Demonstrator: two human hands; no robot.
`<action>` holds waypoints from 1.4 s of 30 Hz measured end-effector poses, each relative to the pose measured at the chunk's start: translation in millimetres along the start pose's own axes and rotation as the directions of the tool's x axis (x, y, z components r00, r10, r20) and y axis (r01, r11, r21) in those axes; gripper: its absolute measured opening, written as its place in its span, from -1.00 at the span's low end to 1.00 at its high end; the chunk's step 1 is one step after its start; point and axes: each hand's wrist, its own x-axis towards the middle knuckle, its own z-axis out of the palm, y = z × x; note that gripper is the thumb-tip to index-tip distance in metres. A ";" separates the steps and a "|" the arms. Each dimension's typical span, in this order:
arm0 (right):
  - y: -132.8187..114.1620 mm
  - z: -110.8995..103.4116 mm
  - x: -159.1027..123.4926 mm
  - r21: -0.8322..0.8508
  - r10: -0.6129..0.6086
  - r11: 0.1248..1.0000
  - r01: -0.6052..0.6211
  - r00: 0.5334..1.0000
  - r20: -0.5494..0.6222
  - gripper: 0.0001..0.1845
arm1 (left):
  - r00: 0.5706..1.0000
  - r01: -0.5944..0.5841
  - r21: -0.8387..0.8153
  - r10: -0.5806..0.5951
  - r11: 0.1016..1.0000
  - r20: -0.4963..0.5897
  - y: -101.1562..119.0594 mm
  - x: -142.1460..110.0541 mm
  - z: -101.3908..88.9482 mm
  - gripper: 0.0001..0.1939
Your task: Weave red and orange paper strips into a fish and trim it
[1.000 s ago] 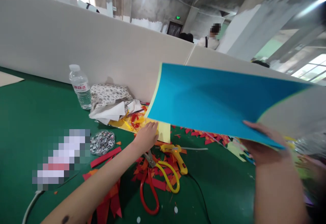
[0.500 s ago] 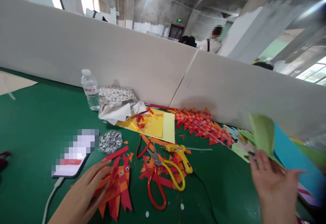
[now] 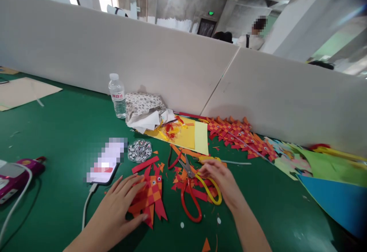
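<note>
My left hand [image 3: 123, 200] lies over a red and orange woven paper fish [image 3: 156, 192] with googly eyes, fingers spread and resting on its left side. Over the yellow glue gun [image 3: 204, 159], my right hand [image 3: 219, 177] is closed, its fingers curled around the tool and covering most of it. Just left of that hand, scissors [image 3: 191, 206] with one red and one yellow handle lie partly spread on red and orange paper scraps [image 3: 179, 177]. Small red-handled pliers [image 3: 174, 161] sit beside the scissor blades.
A phone [image 3: 106, 164] on a cable and a round box of googly eyes [image 3: 140, 150] lie left. Behind stand a water bottle [image 3: 117, 97] and a patterned pouch [image 3: 143, 104]. Finished paper fish [image 3: 241, 135] line the white partition [image 3: 172, 68]. Blue paper [image 3: 335, 202] lies right.
My right hand has left the green and blue paper at the right and come over to the glue gun. The sheets now lie down. My left hand stays on the fish.
</note>
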 end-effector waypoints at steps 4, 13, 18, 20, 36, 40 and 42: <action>4.1 48.6 -10.8 -0.278 0.014 0.958 0.067 0.960 0.279 -0.75 | 0.999 0.044 -0.049 -0.043 0.998 0.026 -7.3 6.7 0.3 -0.41; 16.3 81.0 -22.2 -0.499 -0.051 0.841 0.210 0.948 0.313 -0.77 | 0.994 0.104 -0.221 -0.094 0.970 0.058 -0.3 40.4 -5.2 -0.88; 22.2 78.0 -22.6 -0.482 -0.178 0.825 0.296 0.945 0.275 -0.57 | 0.969 0.235 -0.419 -0.176 0.877 0.174 12.9 49.8 -23.5 -0.90; 24.4 78.0 -23.1 -0.485 -0.184 0.821 0.301 0.944 0.275 -0.54 | 0.966 0.257 -0.501 -0.205 0.826 0.156 14.8 54.6 -26.8 -0.86; 28.0 76.1 -23.4 -0.455 -0.146 0.853 0.254 0.955 0.259 -0.68 | 0.915 0.386 -0.692 -0.348 0.610 0.204 7.6 48.5 -19.1 -0.65; 25.8 75.1 -21.4 -0.385 -0.142 0.889 0.249 0.948 0.285 -0.78 | 0.931 0.363 -0.476 -0.290 0.801 0.223 -4.8 35.9 -19.4 -0.64; 25.8 75.1 -20.4 -0.371 -0.143 0.895 0.247 0.948 0.285 -0.81 | 0.956 0.290 -0.394 -0.249 0.872 0.153 -8.6 28.7 -15.4 -0.69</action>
